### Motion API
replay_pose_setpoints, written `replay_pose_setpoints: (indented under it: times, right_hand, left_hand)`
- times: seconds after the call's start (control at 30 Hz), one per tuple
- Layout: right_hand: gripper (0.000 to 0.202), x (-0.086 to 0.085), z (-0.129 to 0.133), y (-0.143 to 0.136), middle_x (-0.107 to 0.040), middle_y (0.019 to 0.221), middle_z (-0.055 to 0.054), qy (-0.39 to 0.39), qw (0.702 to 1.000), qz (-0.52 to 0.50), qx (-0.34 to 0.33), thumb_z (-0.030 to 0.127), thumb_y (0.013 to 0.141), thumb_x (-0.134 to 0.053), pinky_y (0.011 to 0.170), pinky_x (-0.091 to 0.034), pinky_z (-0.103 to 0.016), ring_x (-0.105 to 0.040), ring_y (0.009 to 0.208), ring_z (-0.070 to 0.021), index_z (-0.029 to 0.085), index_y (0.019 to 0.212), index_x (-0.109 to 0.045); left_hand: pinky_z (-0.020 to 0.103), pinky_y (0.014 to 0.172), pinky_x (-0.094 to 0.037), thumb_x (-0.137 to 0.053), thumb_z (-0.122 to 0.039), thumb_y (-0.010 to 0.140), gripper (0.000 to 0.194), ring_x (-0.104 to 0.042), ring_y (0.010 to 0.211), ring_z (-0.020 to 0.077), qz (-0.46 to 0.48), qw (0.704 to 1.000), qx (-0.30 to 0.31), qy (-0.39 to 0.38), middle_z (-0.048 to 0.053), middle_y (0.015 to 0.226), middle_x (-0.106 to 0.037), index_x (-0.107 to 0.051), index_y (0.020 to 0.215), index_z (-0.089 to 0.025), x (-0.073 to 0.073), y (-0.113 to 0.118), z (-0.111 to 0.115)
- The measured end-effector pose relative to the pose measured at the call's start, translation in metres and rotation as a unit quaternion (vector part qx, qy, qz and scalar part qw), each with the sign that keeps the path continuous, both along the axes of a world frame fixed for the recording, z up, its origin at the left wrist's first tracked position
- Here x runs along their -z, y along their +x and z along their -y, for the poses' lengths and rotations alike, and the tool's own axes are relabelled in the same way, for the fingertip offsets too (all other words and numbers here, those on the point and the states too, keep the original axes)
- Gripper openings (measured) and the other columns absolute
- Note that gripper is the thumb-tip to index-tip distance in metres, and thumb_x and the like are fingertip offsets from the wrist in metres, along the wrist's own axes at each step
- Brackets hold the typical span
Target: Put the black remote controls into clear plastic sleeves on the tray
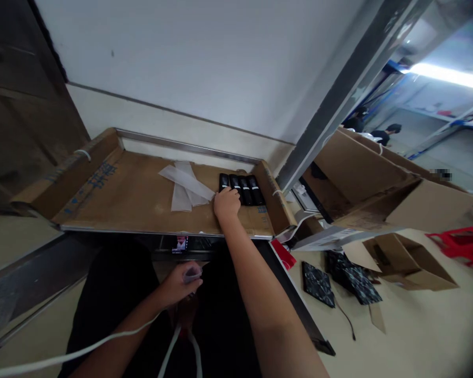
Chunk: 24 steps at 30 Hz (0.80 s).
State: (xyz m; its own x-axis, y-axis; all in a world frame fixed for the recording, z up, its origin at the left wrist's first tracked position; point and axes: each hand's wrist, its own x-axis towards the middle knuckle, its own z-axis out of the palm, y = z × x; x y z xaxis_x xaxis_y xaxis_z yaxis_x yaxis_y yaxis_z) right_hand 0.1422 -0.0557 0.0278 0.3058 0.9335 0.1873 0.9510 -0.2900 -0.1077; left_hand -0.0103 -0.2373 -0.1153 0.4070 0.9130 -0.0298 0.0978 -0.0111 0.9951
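My left hand (pixel 180 282), low over my lap, is closed round a clear plastic sleeve (pixel 192 273) whose mouth faces up. My right hand (pixel 227 202) reaches onto the cardboard-lined tray (pixel 137 194), its fingers bent over the left end of a row of black oblong devices (pixel 246 190). One black device (pixel 224 180) shows just past my fingertips; the grip itself is partly hidden by the hand. Left of my right hand, several flat translucent sleeves (pixel 186 187) lie crossed over each other on the cardboard.
A phone with a lit screen (pixel 180 243) rests below the tray's front edge. Open cardboard boxes (pixel 410 260) stand at the right, near black patterned panels (pixel 317 283) on the floor. A white cable (pixel 102 341) crosses my left arm. People (pixel 386 134) are in the far background.
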Motion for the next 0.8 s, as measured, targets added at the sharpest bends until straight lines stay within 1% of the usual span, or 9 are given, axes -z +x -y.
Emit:
replay_pose_setpoints:
  times: [0.13,0.2,0.33,0.4,0.47,0.5,0.57,0.67,0.8]
  right_hand:
    - [0.044,-0.008,0.01,-0.003,-0.06,0.119,-0.032,-0.063,0.998,-0.004,-0.004,0.014,0.101,-0.034,0.08,-0.058,-0.036,-0.071,0.102,-0.0283,-0.001,0.142,-0.041]
    - [0.041,-0.011,0.026,0.002,-0.06,0.121,-0.032,-0.076,0.997,-0.005,-0.015,0.011,0.101,-0.032,0.08,-0.057,-0.036,-0.072,0.1,-0.0278,0.001,0.139,-0.043]
    - [0.026,-0.011,0.08,0.032,-0.067,0.112,-0.025,-0.059,0.99,-0.12,-0.038,0.024,0.101,-0.048,0.084,-0.056,-0.037,-0.071,0.099,-0.0283,0.007,0.118,-0.058]
    - [0.028,-0.008,0.116,0.055,-0.07,0.092,-0.015,-0.048,0.954,-0.292,-0.053,0.035,0.102,-0.048,0.07,-0.056,-0.031,-0.07,0.079,-0.0223,0.011,0.109,-0.061]
    - [0.043,-0.006,0.156,0.076,-0.066,0.077,-0.006,-0.046,0.868,-0.489,-0.075,0.054,0.1,-0.047,0.05,-0.05,-0.026,-0.061,0.056,-0.0158,0.014,0.105,-0.063]
    - [0.047,-0.005,0.175,0.085,-0.066,0.078,-0.005,-0.039,0.827,-0.554,-0.081,0.059,0.097,-0.052,0.047,-0.048,-0.024,-0.058,0.054,-0.014,0.014,0.107,-0.064]
    - [0.049,-0.006,0.208,0.1,-0.067,0.082,-0.004,-0.04,0.788,-0.607,-0.093,0.057,0.09,-0.065,0.049,-0.05,-0.023,-0.061,0.062,-0.0142,0.015,0.117,-0.065]
    - [0.052,-0.01,0.239,0.112,-0.068,0.08,-0.003,-0.075,0.787,-0.603,-0.105,0.05,0.088,-0.073,0.06,-0.057,-0.026,-0.065,0.069,-0.0157,0.015,0.125,-0.067]
    - [0.049,-0.013,0.251,0.116,-0.073,0.088,-0.005,-0.115,0.802,-0.569,-0.138,0.045,0.089,-0.073,0.071,-0.059,-0.031,-0.069,0.076,-0.0177,0.017,0.129,-0.069]
  left_hand:
    - [0.027,0.078,-0.049,-0.068,-0.024,0.077,0.012,-0.059,0.081,0.0161,-0.009,1.0,0.002,0.007,0.003,0.083,-0.063,-0.064,0.084,-0.016,0.002,0.0,0.0]
    - [0.027,0.079,-0.049,-0.068,-0.024,0.078,0.011,-0.059,0.081,0.0162,-0.015,1.0,0.007,0.009,0.003,0.083,-0.063,-0.063,0.084,-0.016,0.003,0.0,-0.001]
    - [0.029,0.079,-0.049,-0.069,-0.026,0.078,0.014,-0.059,0.081,0.0165,-0.008,1.0,0.022,0.014,0.003,0.083,-0.064,-0.064,0.085,-0.016,0.006,0.001,-0.001]
    - [0.029,0.079,-0.048,-0.069,-0.027,0.079,0.015,-0.059,0.082,0.0166,-0.005,1.0,0.024,0.015,0.003,0.084,-0.064,-0.064,0.087,-0.015,0.007,0.001,-0.001]
    - [0.029,0.08,-0.048,-0.068,-0.026,0.079,0.014,-0.059,0.082,0.0164,-0.013,1.0,0.025,0.014,0.003,0.084,-0.064,-0.064,0.087,-0.015,0.007,0.001,-0.001]
    - [0.029,0.079,-0.047,-0.068,-0.026,0.079,0.014,-0.059,0.082,0.0163,-0.017,0.999,0.027,0.011,0.003,0.084,-0.064,-0.064,0.087,-0.015,0.006,0.001,-0.001]
    - [0.028,0.077,-0.047,-0.068,-0.026,0.078,0.014,-0.058,0.081,0.0157,-0.017,0.999,0.036,0.002,0.002,0.083,-0.063,-0.063,0.086,-0.015,0.005,0.001,-0.001]
    - [0.027,0.075,-0.047,-0.07,-0.027,0.078,0.016,-0.057,0.079,0.0147,-0.005,0.999,0.048,-0.013,0.002,0.082,-0.062,-0.062,0.086,-0.015,0.005,0.003,-0.001]
    - [0.029,0.077,-0.05,-0.076,-0.033,0.074,0.024,-0.06,0.08,0.0162,0.013,0.998,0.046,-0.05,0.003,0.084,-0.064,-0.064,0.086,-0.015,0.012,0.007,0.001]
